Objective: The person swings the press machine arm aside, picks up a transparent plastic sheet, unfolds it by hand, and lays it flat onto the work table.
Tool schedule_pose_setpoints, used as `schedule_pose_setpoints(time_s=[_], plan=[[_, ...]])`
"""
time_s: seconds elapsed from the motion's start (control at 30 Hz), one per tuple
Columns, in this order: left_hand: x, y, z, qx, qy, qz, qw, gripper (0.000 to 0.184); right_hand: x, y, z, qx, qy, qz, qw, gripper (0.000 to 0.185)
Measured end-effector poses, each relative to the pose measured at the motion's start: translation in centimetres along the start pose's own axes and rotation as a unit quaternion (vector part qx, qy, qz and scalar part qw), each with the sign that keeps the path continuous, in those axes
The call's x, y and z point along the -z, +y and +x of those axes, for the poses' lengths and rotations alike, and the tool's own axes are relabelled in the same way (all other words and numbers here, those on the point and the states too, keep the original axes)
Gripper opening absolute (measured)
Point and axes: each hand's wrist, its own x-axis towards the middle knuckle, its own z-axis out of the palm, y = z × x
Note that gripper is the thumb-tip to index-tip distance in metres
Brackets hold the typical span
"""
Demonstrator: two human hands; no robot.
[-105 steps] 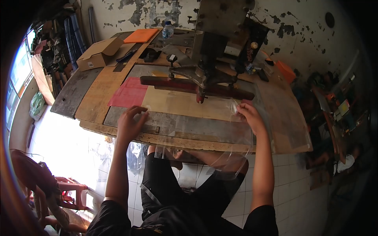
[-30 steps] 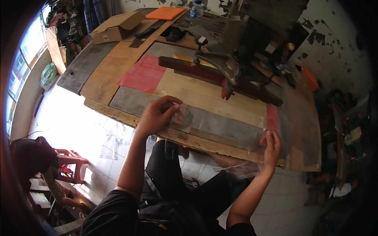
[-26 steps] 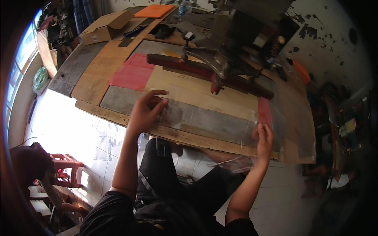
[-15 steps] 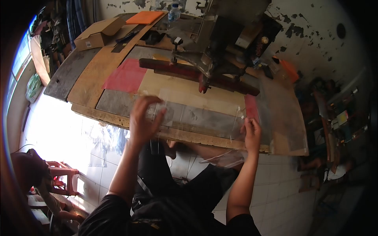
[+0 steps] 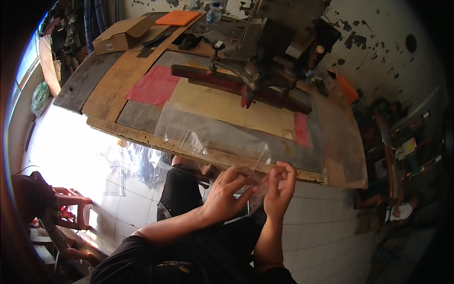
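Note:
In the head view, my left hand [image 5: 229, 193] and my right hand [image 5: 280, 189] are close together just off the table's front edge. Thin clear plastic [image 5: 256, 202] is bunched between them, and the fingers of both hands are curled on it. How its edges run behind the fingers is hard to make out. Another clear plastic sheet [image 5: 189, 128] lies wrinkled on the front of the table, partly over the cream board [image 5: 222, 105]. Above that board, the press's dark red bar [image 5: 198, 75] spans crosswise.
Red sheets [image 5: 152, 85] flank the cream board. A cardboard box [image 5: 120, 38], orange folder [image 5: 178, 18] and water bottle [image 5: 213, 14] stand at the back. A red stool [image 5: 72, 206] and a person are at left. Loose plastic [image 5: 139, 158] hangs below the table edge.
My left hand has moved right and down from over the table, meeting my right hand, which has come left and lower. The plastic is now gathered between them, and a sheet lies on the table.

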Motion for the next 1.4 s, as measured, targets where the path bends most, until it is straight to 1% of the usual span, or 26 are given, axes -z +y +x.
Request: schedule_pose_setpoints(time_s=[0.03,0.07,0.1,0.13,0.2,0.23,0.3,0.37,0.43,0.47,0.53,0.63,0.7,0.77,0.87,0.93,1.07,1.1,1.13,1.23,1.27,1.3,1.33,1.37,1.4], plan=[[0.1,-0.1,-0.1,-0.034,0.028,0.014,0.999,0.019,0.1,-0.2,-0.1,-0.002,0.000,0.002,1.000,0.020],[0.2,-0.3,-0.1,-0.069,0.056,0.027,0.996,0.017,0.4,-0.5,0.0,0.036,-0.055,-0.085,0.994,0.020],[0.4,-0.5,-0.1,-0.069,0.057,0.030,0.996,0.017,0.8,-0.6,0.1,0.073,-0.109,-0.172,0.976,0.027],[0.6,-0.9,0.0,-0.077,0.046,0.017,0.996,0.014,1.2,-0.6,0.5,0.073,-0.109,-0.170,0.977,0.027],[1.0,-2.0,0.1,-0.084,0.035,0.004,0.996,0.012,2.0,-0.7,1.7,0.122,-0.261,-0.277,0.917,0.040],[1.0,-2.9,0.3,-0.084,0.017,0.018,0.996,0.011,2.0,-0.1,2.4,0.170,-0.268,-0.334,0.888,0.041],[1.0,-4.1,0.5,-0.093,-0.008,0.023,0.995,0.010,1.7,0.5,3.0,0.180,-0.275,-0.326,0.886,0.041],[1.0,-4.2,0.4,-0.098,-0.007,0.026,0.995,0.009,1.4,0.7,3.6,0.189,-0.286,-0.318,0.884,0.041],[1.0,-4.4,0.4,-0.101,-0.006,0.029,0.994,0.010,1.4,1.4,4.2,0.221,-0.342,-0.336,0.849,0.042],[0.9,-4.6,0.4,-0.106,-0.001,0.031,0.994,0.010,1.5,2.0,4.5,0.220,-0.344,-0.335,0.849,0.042],[0.8,-4.7,0.5,-0.110,0.003,0.033,0.993,0.010,1.7,3.2,4.9,0.253,-0.341,-0.393,0.816,0.047],[0.6,-4.5,0.8,-0.120,0.011,0.054,0.991,0.013,1.7,3.2,4.9,0.256,-0.350,-0.395,0.810,0.052],[0.4,-3.9,1.0,-0.081,0.039,0.041,0.995,0.015,1.6,3.2,4.9,0.259,-0.343,-0.387,0.816,0.051],[0.1,-4.1,1.0,-0.076,0.037,0.047,0.995,0.015,1.7,3.2,4.9,0.263,-0.334,-0.378,0.823,0.049],[0.0,-4.6,1.0,-0.074,0.027,0.065,0.995,0.015,1.9,3.5,4.8,0.241,-0.341,-0.366,0.832,0.050],[0.2,-4.6,1.2,-0.077,0.018,0.078,0.994,0.016,1.9,3.6,4.8,0.236,-0.346,-0.365,0.831,0.053],[0.7,-4.2,1.5,-0.113,0.056,0.071,0.989,0.014,1.9,2.8,4.4,0.252,-0.347,-0.337,0.838,0.054],[0.9,-4.0,1.5,-0.124,0.062,0.062,0.988,0.013,1.9,2.5,4.1,0.245,-0.340,-0.305,0.855,0.055],[1.2,-3.8,1.4,-0.124,0.061,0.063,0.988,0.013,1.9,2.2,3.7,0.237,-0.331,-0.274,0.871,0.055],[1.9,-2.6,1.4,-0.114,0.031,0.043,0.992,0.015,2.0,1.6,2.9,0.244,-0.303,-0.248,0.887,0.055],[2.1,-2.3,1.5,-0.136,0.030,0.052,0.989,0.016,2.1,1.2,2.8,0.243,-0.301,-0.247,0.888,0.055],[2.2,-1.9,1.5,-0.158,0.030,0.062,0.985,0.017,2.1,0.6,2.6,0.262,-0.285,-0.253,0.887,0.054],[2.3,-1.5,1.6,-0.158,0.028,0.062,0.985,0.017,2.2,0.2,2.5,0.281,-0.270,-0.258,0.884,0.052],[2.5,-1.1,1.8,-0.178,0.035,0.068,0.981,0.017,2.2,0.1,2.5,0.280,-0.268,-0.258,0.885,0.052],[2.6,-0.8,1.9,-0.199,0.041,0.074,0.976,0.017,2.1,0.0,2.5,0.272,-0.285,-0.223,0.892,0.049]])
